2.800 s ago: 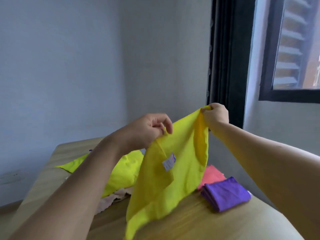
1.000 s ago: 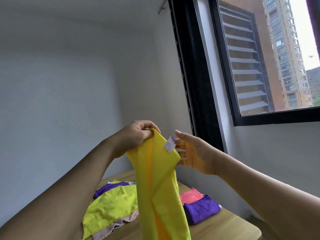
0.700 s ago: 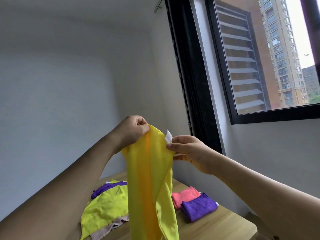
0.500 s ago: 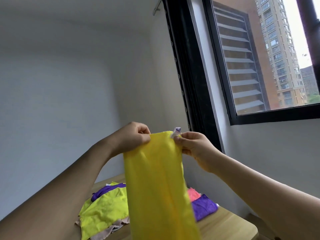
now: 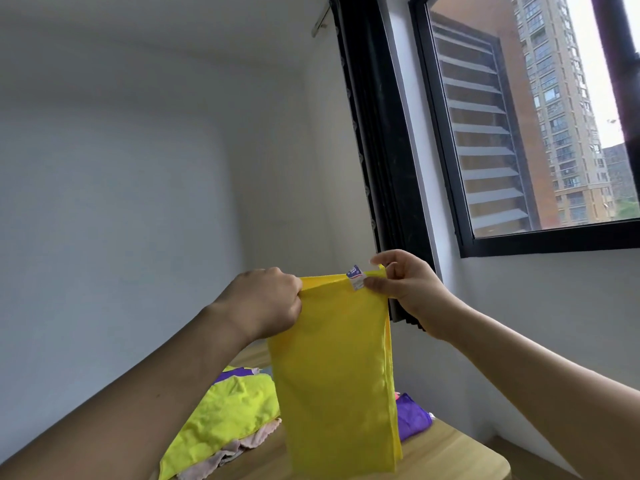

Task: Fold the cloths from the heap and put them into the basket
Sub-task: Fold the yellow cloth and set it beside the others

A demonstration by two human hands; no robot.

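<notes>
Two hands, left hand (image 5: 268, 303) and right hand (image 5: 407, 289), each pinch a top corner of the folded yellow cloth (image 5: 337, 375), hanging above the counter (image 5: 450, 459).

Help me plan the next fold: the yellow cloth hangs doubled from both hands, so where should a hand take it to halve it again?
Probably the free bottom edge. The yellow cloth hangs as a flat doubled strip, pinched at its top corners by the left hand and right hand. Keep one pinch, reach the other hand from below, and lift the hem up to the top.
</notes>
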